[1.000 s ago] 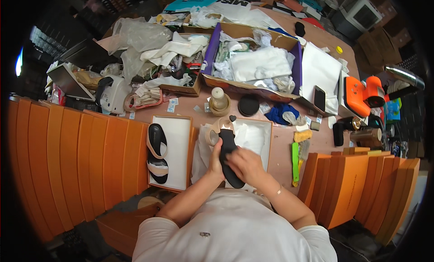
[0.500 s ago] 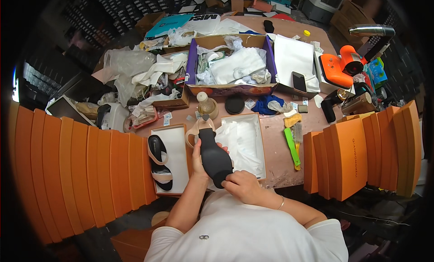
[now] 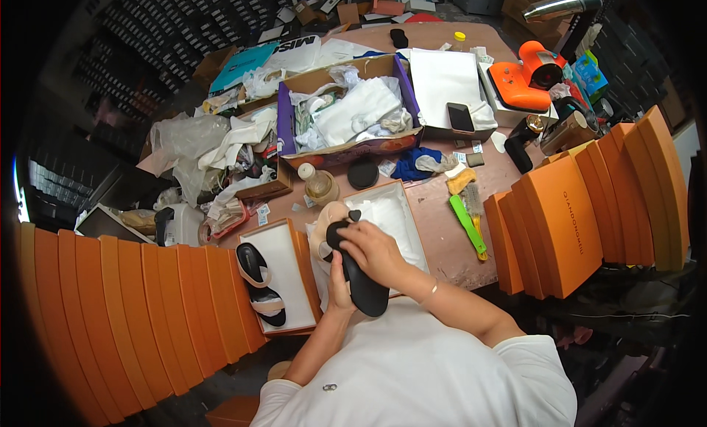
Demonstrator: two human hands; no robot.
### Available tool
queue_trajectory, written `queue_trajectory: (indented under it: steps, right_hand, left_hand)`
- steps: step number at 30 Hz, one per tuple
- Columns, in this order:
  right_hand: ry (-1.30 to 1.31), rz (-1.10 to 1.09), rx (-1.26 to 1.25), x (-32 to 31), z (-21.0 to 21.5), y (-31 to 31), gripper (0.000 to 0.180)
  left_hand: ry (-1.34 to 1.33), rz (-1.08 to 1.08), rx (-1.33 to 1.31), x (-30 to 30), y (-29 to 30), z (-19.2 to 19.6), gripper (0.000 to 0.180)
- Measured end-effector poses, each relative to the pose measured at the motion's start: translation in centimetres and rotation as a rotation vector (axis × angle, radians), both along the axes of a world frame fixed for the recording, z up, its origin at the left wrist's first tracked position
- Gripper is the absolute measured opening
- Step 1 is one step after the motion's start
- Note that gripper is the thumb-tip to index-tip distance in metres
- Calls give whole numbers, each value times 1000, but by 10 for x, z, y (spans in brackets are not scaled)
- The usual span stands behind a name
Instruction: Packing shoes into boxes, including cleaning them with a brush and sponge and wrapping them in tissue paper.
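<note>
A sandal with a black sole (image 3: 370, 293) and pale beige straps is held sole-up in front of my chest. My left hand (image 3: 339, 293) is closed around its left side, with the thumb along the sole. My right hand (image 3: 377, 250) presses its bent fingers on the upper, far end, partly covering it. A matching sandal (image 3: 254, 259), with black insole and beige straps, lies in the shallow orange box part (image 3: 300, 298) at left. Behind the held sandal sits an open box with white tissue paper (image 3: 383, 212).
Orange shoeboxes (image 3: 147, 309) stand in a row at left; more orange boxes (image 3: 563, 221) stand at right. A green brush (image 3: 465, 222), a bottle (image 3: 319, 182) and a round black lid (image 3: 362, 174) lie beyond. Farther back are a purple carton (image 3: 353, 151), a phone (image 3: 461, 118) and an orange device (image 3: 521, 81).
The sandal has turned so the sole's wide rounded end points toward me. My right hand has moved from its near end to its far end. The view has shifted and tilted.
</note>
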State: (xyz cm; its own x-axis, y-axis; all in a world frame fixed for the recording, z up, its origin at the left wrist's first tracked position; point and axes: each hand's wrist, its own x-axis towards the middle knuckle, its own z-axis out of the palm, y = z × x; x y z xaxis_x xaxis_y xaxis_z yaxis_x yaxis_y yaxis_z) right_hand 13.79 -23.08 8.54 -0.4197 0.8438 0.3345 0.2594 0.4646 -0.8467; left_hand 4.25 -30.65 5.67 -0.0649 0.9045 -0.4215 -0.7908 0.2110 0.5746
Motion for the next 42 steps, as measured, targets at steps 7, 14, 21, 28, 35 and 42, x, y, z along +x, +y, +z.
queue_trajectory:
  steps: [7, 14, 21, 28, 35, 42]
  right_hand:
    - [9, 4, 151, 6, 2, 4, 29]
    - [-215, 367, -164, 76, -8, -43, 20]
    - [44, -51, -113, 81, 15, 13, 28]
    - [-30, -49, -258, 102, -39, 24, 28]
    - [-212, -94, 78, 60, -81, 123, 34]
    - [-611, 80, 428, -7, -144, 208, 36]
  left_hand:
    - [137, -20, 65, -8, -2, -2, 56]
    - [-105, -78, 129, -53, 16, -19, 69]
    - [278, -291, -142, -40, 10, -40, 56]
    - [1930, 151, -197, -124, -48, 1, 66]
    - [1951, 5, -910, -175, -53, -43, 99]
    - [1709, 468, -381, -192, -53, -37, 72]
